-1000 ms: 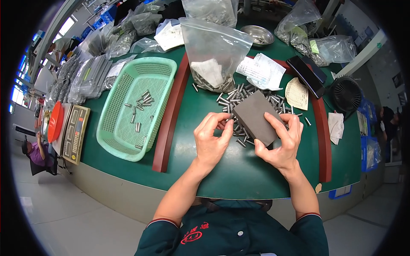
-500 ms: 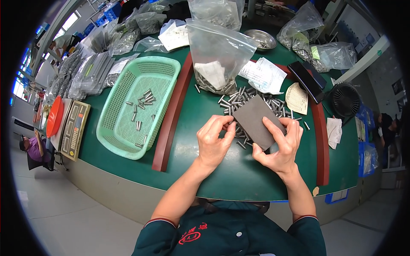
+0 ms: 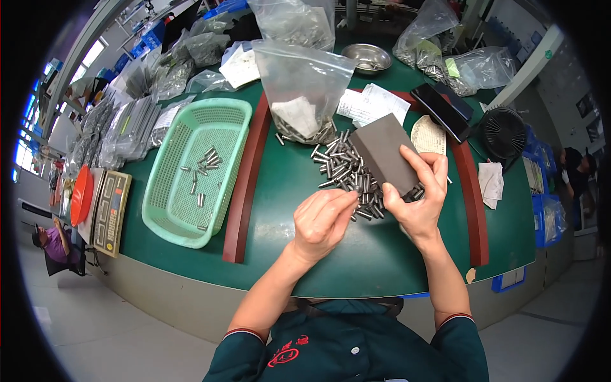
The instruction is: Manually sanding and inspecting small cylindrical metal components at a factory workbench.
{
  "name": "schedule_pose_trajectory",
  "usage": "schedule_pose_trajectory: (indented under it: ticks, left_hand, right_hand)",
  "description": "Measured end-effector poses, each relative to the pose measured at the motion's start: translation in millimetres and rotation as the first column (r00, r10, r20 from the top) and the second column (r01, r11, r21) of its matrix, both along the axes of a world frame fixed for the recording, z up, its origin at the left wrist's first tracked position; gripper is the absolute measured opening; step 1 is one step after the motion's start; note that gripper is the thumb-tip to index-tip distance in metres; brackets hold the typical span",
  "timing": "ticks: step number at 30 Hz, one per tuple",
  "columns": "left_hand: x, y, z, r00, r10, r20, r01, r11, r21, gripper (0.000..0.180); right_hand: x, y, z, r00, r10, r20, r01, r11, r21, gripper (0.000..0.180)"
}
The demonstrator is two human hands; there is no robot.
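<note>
Grey block [image 3: 382, 149]: tilted over metal pins [image 3: 340, 164]; right fingers [image 3: 420, 168] grip it, best kept steady.
Pins: heaped, back from the counter's [image 3: 359, 267] near edge.
Left fingers [image 3: 326, 207]: pinched closed, contents unclear; light touch advisable.

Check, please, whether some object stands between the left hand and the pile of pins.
Nothing visible stands between the left hand and the near side of the pile of pins; the fingers are at its edge. To the right, the block, held by the right hand, covers part of the pile in this view.
</note>
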State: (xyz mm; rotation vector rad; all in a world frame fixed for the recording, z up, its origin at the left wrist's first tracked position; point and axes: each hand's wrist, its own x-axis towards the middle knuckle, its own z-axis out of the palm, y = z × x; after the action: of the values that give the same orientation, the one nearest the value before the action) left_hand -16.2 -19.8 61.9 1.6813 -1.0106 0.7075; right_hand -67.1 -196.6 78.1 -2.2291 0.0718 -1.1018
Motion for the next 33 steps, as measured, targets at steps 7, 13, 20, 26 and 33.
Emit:
schedule_pose_trajectory:
  ticks: [7,13,20,26,33]
  left_hand:
    - [-12,6,21,0.999,-0.004,-0.037,0.004,1.000,0.024,0.026]
    - [-61,39,106,0.936,-0.344,-0.069,0.351,0.924,0.151,0.011]
    - [-54,34,96,0.975,-0.214,-0.065,0.222,0.962,0.161,0.024]
    - [-3,20,22,0.991,0.096,-0.091,-0.092,0.994,0.052,0.024]
    - [9,26,-2,0.976,0.172,-0.135,-0.169,0.985,0.033,0.025]
  right_hand:
    - [-7,-24,-6,0.992,-0.117,0.042,0.117,0.993,0.004,0.058]
    - [-12,-23,-4,0.992,-0.117,0.038,0.118,0.992,-0.044,0.061]
    - [-14,-19,-2,0.993,-0.100,0.069,0.101,0.995,-0.022,0.061]
    - [-19,-9,4,0.998,0.019,-0.054,-0.024,0.994,-0.108,0.061]
    - [-20,8,4,0.987,0.125,-0.103,-0.138,0.983,-0.121,0.062]
